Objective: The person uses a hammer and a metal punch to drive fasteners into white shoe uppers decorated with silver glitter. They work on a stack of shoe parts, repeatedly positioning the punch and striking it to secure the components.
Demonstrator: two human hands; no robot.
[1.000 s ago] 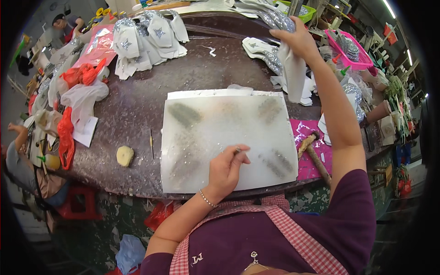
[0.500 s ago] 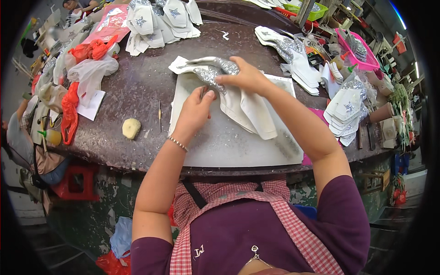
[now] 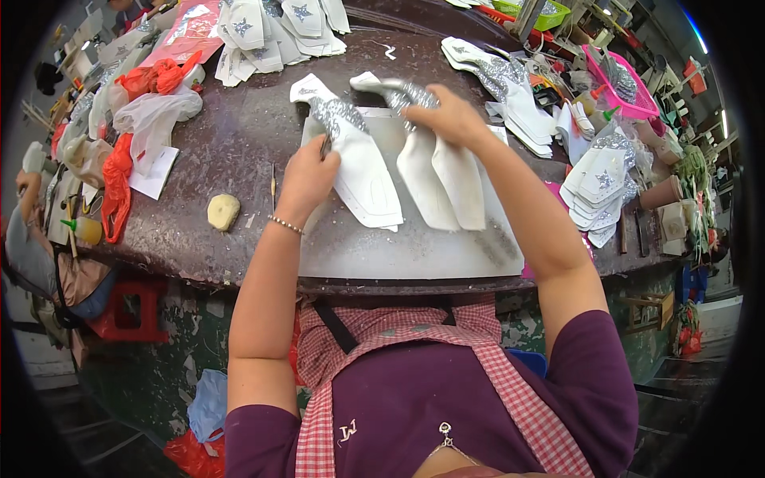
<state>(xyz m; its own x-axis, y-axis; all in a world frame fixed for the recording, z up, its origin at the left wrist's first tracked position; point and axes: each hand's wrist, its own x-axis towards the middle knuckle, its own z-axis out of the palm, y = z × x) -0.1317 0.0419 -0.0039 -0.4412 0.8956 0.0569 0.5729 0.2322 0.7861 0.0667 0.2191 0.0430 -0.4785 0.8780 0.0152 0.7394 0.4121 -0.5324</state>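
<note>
My left hand (image 3: 309, 177) is closed at the left edge of a white shoe-upper piece (image 3: 365, 179) with a silver glitter band. A small dark thing shows between its thumb and finger; I cannot make out what it is. My right hand (image 3: 448, 115) is closed over the glitter part of more white shoe-upper pieces (image 3: 426, 179), which hang side by side just right of the first. Its fingertips are partly smeared by motion. Under the pieces lies a pale work board (image 3: 343, 259) on the dark table.
Left of the board lie a thin pointed tool (image 3: 273, 187) and a yellowish lump (image 3: 223, 213). Stacked upper pieces stand at the back (image 3: 263, 36), back right (image 3: 510, 92) and right (image 3: 598, 187). A pink basket (image 3: 621, 84) sits far right. Someone else works at the far left.
The bunched pieces have come apart: one now lies flat by my left hand, the others hang from my right hand further right. My left hand has shifted left.
</note>
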